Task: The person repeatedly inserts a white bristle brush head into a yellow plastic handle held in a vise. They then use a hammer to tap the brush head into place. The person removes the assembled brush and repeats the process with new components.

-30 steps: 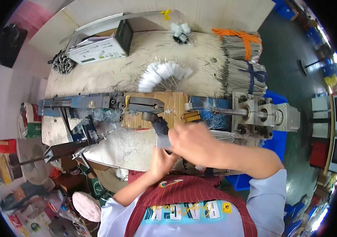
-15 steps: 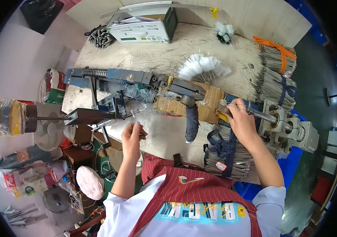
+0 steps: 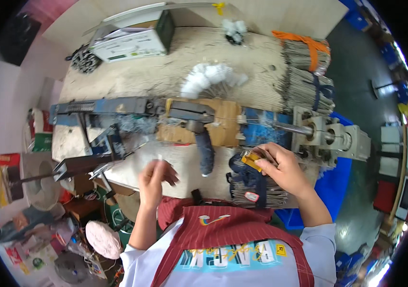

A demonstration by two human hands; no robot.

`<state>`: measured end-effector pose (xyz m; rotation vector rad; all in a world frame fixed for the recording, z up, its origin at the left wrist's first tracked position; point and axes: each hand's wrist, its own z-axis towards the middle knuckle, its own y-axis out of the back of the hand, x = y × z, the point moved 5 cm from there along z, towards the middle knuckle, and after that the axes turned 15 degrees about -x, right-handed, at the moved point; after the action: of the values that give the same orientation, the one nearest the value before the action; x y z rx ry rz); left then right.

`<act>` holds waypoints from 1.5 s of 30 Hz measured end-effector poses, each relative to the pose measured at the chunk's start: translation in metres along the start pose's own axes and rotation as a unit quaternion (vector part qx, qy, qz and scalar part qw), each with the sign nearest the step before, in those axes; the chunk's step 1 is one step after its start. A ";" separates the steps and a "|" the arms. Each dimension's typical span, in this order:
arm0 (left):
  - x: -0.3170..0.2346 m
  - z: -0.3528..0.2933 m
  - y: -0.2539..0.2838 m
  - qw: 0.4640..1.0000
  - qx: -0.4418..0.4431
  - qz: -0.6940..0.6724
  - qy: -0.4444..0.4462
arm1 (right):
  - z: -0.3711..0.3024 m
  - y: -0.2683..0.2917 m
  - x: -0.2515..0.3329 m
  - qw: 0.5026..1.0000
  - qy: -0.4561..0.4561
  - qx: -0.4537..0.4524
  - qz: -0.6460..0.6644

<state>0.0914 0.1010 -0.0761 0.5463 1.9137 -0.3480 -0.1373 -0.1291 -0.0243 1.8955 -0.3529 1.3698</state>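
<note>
My right hand (image 3: 280, 165) is closed around a small yellow-handled tool (image 3: 251, 161), whose exact kind is partly hidden by the fingers. It hovers above a bundle of thin metal wires (image 3: 271, 191) tied with dark cloth. Over the near left of the bench, my left hand (image 3: 155, 179) has thumb and forefinger pinched, the other fingers loosely bent. Motion blurs it; a faint whitish bit shows at its fingertips, too smeared to name. Beyond both hands runs a blue and grey metal twisting machine (image 3: 189, 111) with a dark wrapped handle (image 3: 205, 153) and a steel shaft (image 3: 295, 127).
White-bristled wire brushes (image 3: 208, 76) fan out behind the machine. A white carton (image 3: 132, 45) stands at the back left, and a dark coiled bundle (image 3: 85, 60) lies beside it. Tied wire bundles (image 3: 304, 57) are stacked at the right, near a blue bin (image 3: 330, 186).
The whole view has shifted, so the bench appears farther left. My right hand has come away from the machine's shaft toward me, with the yellow tool in it. My left hand has drawn back from the left-hand metal arm.
</note>
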 end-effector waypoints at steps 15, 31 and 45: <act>-0.029 -0.002 -0.184 0.977 0.081 -0.176 0.087 | 0.028 0.026 0.068 0.904 0.321 -0.163 -0.232; -0.023 -0.004 -0.181 0.978 0.097 -0.167 0.073 | 0.104 0.001 0.069 0.901 0.270 0.020 -0.340; -0.045 -0.017 -0.179 0.937 0.130 -0.275 0.173 | 0.112 0.003 0.077 0.908 0.185 0.137 -0.350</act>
<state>-0.0005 -0.0533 -0.0299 0.2359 2.3684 -0.9258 -0.0323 -0.1953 0.0308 1.6649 0.6846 1.2599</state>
